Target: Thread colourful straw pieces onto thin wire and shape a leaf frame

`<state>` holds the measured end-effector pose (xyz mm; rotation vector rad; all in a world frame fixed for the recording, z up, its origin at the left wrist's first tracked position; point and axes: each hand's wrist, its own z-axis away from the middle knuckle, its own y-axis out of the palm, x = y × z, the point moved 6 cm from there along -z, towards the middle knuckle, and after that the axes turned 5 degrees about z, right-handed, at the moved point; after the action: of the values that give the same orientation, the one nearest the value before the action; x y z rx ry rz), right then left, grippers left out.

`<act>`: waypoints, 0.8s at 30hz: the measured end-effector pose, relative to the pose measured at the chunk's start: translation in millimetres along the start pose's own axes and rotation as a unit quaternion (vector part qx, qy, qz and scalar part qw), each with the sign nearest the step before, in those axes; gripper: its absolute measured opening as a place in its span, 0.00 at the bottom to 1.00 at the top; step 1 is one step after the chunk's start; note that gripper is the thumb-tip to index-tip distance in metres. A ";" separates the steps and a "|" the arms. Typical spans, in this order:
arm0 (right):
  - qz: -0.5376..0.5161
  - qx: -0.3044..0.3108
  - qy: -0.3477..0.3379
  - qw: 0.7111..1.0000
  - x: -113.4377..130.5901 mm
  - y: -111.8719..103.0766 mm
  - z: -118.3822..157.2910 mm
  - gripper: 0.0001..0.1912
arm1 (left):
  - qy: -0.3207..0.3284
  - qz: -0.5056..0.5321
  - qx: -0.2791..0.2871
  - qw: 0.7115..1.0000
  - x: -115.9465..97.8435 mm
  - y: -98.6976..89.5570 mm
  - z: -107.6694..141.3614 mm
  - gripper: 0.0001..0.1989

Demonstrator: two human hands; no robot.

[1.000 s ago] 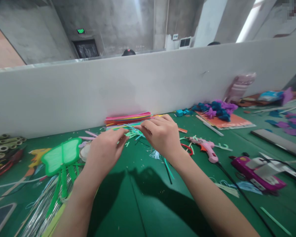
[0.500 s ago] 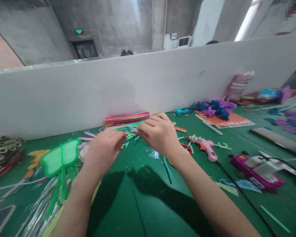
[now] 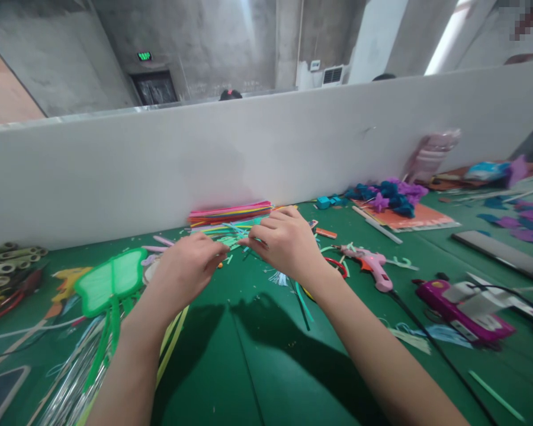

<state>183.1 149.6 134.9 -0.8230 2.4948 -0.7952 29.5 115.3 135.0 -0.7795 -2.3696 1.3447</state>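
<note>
My left hand [image 3: 190,263] is held over the green tabletop with thumb and fingertips pinched together. Across a small gap, my right hand [image 3: 284,242] is closed in a similar pinch, its fingertips pointing at the left ones. Whatever lies between the fingers is too small or hidden to make out. Behind the fingertips are loose pale green strips [image 3: 233,241] and a bundle of pink, red and yellow fuzzy stems [image 3: 231,212]. A green fuzzy-edged wing-like shape [image 3: 111,281] lies left of my left hand. Yellow-green strips [image 3: 173,343] show beside my left forearm.
A pink glue gun [image 3: 373,266] with a black cord lies to the right, near a magenta power strip [image 3: 464,310]. Purple and blue flower pieces [image 3: 393,195] sit on an orange sheet. A white partition [image 3: 115,177] borders the table. A yellow glue gun [image 3: 68,284] rests at left.
Both hands stay pinched in almost the same place. My left forearm has shifted slightly left, so more of the yellow-green strips shows. The view has moved a little.
</note>
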 end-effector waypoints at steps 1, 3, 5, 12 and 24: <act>0.001 -0.004 -0.002 1.000 0.1 -0.1 0.1 0.18 | 0.001 -0.004 -0.001 1.000 -1.0 0.5 -0.5 0.06; 0.001 -0.009 -0.004 1.000 0.1 -0.2 0.3 0.19 | 0.003 -0.008 -0.004 1.000 -2.5 1.0 -1.1 0.06; -0.002 -0.007 -0.003 1.000 0.0 0.5 0.1 0.19 | 0.007 -0.010 -0.007 1.000 -3.2 1.0 -1.2 0.06; -0.020 0.012 -0.001 1.000 0.6 3.7 0.3 0.17 | 0.003 -0.003 -0.016 1.000 -2.7 0.8 -0.7 0.05; -0.065 0.024 -0.007 0.998 -0.5 5.1 -0.1 0.18 | 0.015 0.050 -0.014 0.999 1.0 0.0 0.7 0.07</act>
<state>181.3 153.3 131.9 -0.9794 2.4194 -0.8859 28.4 115.4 134.6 -0.9311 -2.3588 1.3311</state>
